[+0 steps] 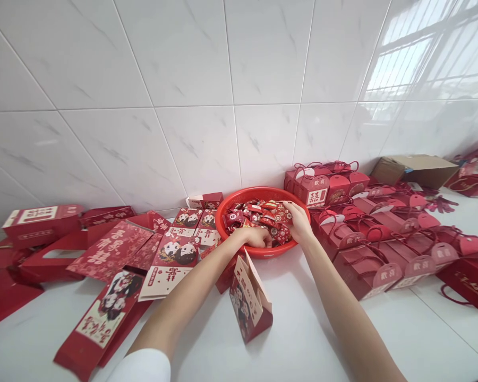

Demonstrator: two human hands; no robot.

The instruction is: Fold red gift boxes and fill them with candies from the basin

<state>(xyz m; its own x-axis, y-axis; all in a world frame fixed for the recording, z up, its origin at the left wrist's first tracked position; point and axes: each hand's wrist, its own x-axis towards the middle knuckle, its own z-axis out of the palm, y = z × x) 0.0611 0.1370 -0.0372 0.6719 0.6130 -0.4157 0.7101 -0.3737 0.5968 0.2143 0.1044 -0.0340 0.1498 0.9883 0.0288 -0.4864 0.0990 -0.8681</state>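
Worktop (302,329): runs beneath everything, bare nearer you than both hands, crowded to either side.

Handled boxes (366,228), right of your right hand: packed close, cord loops up. A wide outward swing of your right elbow could catch a loop and drag a box out of line.

Picture boxes (175,249), left of your left hand: some overlapping. Your left forearm passes close by; a low sweep could push them askew.

Red basket (267,253), around both hands: heaped with wrapped sweets. Pressing on the near rim might tip it or spill the top pieces.

Peaked box (252,305), nearer you than your left hand, between your forearms: upright on the worktop, just in front of the basket, a gap between its top flaps. Likeliest trouble, I'd judge: drawing your left wrist back low would knock it over.

Your right hand (300,222): inside the basket's right side, thumb and fingers closed on the edge of a red packet (281,213). The grip looks shallow; the packet could slip if rubbed against the rim.

Your left hand (258,237): over the near rim, fingers curled down among the sweets (258,209). Fingertips hidden; you can't tell from here whether they are apart or pinching anything.
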